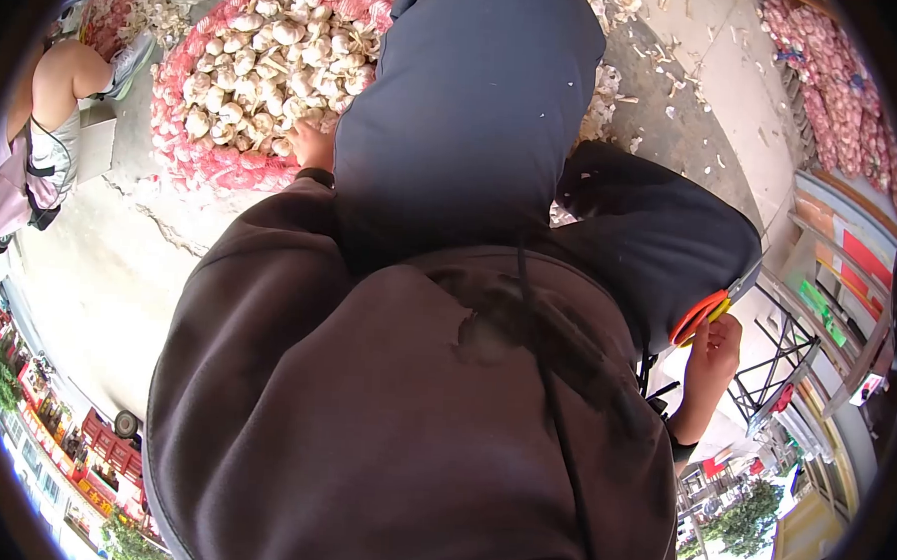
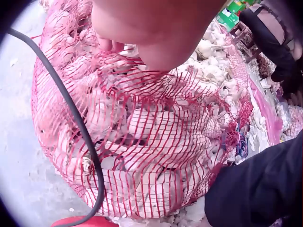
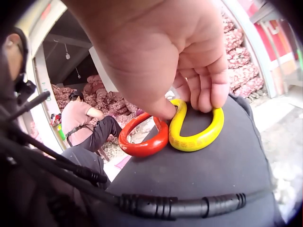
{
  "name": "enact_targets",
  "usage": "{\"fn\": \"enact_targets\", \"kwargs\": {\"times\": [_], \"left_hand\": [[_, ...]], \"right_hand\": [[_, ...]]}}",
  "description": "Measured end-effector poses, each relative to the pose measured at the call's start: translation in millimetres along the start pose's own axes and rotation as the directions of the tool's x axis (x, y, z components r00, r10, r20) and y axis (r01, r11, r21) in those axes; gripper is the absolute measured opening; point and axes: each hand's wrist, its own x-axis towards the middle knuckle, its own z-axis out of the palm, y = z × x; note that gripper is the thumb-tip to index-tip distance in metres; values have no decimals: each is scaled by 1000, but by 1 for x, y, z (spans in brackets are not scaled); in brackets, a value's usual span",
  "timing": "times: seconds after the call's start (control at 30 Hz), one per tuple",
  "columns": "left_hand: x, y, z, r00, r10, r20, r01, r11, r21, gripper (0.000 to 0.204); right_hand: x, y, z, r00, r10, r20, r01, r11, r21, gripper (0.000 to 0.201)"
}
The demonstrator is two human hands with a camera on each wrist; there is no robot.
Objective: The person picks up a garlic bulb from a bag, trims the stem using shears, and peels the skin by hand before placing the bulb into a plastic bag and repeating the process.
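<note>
garlic bulbs [image 1: 278, 57]: off-white, heaped, upper left
mesh sack [image 1: 179, 153]: red, open-topped, around bulbs
scissors [image 1: 694, 311]: red-and-yellow handles, tilted, right

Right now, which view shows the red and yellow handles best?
The right wrist view shows the red handle and yellow handle large and close, at the right hand. The head view shows them smaller; the left wrist view doesn't show them.
</note>
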Motion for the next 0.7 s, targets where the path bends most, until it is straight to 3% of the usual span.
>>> {"fn": "enact_targets", "kwargs": {"times": [0.07, 0.1, 0.13, 0.2, 0.23, 0.3, 0.33, 0.4, 0.5, 0.53, 0.57, 0.6, 0.67, 0.7], "left_hand": [[6, 26, -18, 976, 200, -90, -189, 974, 123, 85], [-2, 57, -48, 991, 101, 84, -110, 988, 105, 77], [27, 43, -36, 953, 177, 246, -240, 935, 260, 65], [51, 31, -27, 931, 168, 324, -227, 962, 153, 51], [53, 27, -27, 922, 140, 361, -223, 954, 200, 50], [56, 21, -31, 900, 82, 429, -223, 930, 291, 51], [59, 13, -28, 845, 141, 516, -347, 879, 328, 62], [52, -10, 1, 924, 136, 357, -250, 922, 295, 72], [54, -15, -14, 889, 187, 419, -274, 949, 158, 61], [50, -4, -31, 875, 221, 431, -290, 952, 101, 58], [50, 3, -38, 943, 194, 270, -231, 966, 115, 49], [57, 9, -47, 954, 135, 267, -132, 991, -28, 41], [50, 57, -95, 926, 133, 353, 43, 892, -449, 22], [69, 64, -107, 890, 106, 444, 163, 834, -527, 21]], "right_hand": [[-1, -4, 0, 1000, 13, -5, -13, 999, -31, 28], [-1, -8, 0, 1000, 19, -8, -19, 999, -45, 33], [-1, -12, 0, 1000, 25, -4, -25, 1000, 2, 39], [-1, -21, -2, 999, 41, 9, -42, 994, 99, 51], [0, -23, -4, 992, 74, 102, -80, 995, 61, 63], [1, -33, -2, 990, 90, 112, -82, 994, -70, 68], [1, -38, 1, 989, 97, 115, -82, 988, -133, 70], [5, -38, 1, 984, 130, 118, -119, 988, -101, 76], [8, -33, -2, 984, 125, 125, -133, 990, 53, 71], [9, -31, 0, 992, 90, 90, -93, 995, 28, 70], [8, -29, 2, 997, 52, 56, -52, 999, 1, 69], [8, -29, 2, 1000, 13, 23, -12, 1000, -26, 68], [10, -31, 0, 999, 34, 39, -37, 997, 73, 68], [12, -29, -1, 999, 15, 46, -20, 993, 118, 68]]}}
